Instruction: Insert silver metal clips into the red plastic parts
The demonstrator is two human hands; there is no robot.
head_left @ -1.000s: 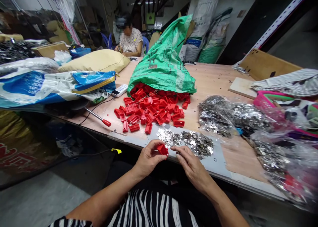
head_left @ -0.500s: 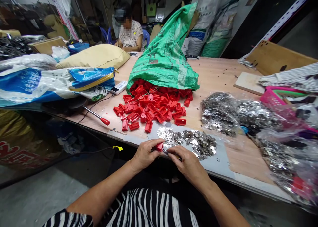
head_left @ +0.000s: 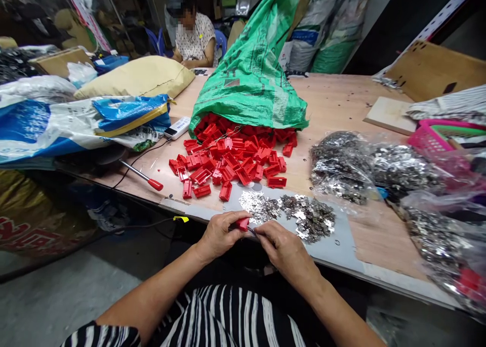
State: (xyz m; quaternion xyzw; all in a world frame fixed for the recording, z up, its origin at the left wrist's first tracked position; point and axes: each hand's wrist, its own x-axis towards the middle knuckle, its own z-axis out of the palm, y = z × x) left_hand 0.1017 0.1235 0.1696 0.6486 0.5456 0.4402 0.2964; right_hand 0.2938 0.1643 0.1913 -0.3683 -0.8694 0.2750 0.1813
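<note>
My left hand (head_left: 221, 235) grips a small red plastic housing (head_left: 243, 223) at the table's front edge, mostly covered by the fingers. Closed fingers of my right hand (head_left: 285, 246) hold a thin metal tool (head_left: 251, 230); its tip meets the housing's right end, and its handle is hidden in the palm. Just beyond the hands lie a pile of bright metal plates (head_left: 256, 205) and a darker pile of metal clips (head_left: 311, 220) on a grey sheet (head_left: 343, 241). Many more red housings (head_left: 231, 162) spill from a green woven sack (head_left: 252, 94).
Clear bags of metal parts (head_left: 337, 170) and a pink basket (head_left: 429, 134) stand on the right. To the left are a red-tipped lever (head_left: 154, 183), a white handheld device (head_left: 178, 128) and a blue-white sack (head_left: 72, 124). Another person (head_left: 195, 41) sits across the table (head_left: 326, 94).
The view has tilted and shifted slightly. Both hands keep their hold on the housing and the tool, with hardly any movement between them.
</note>
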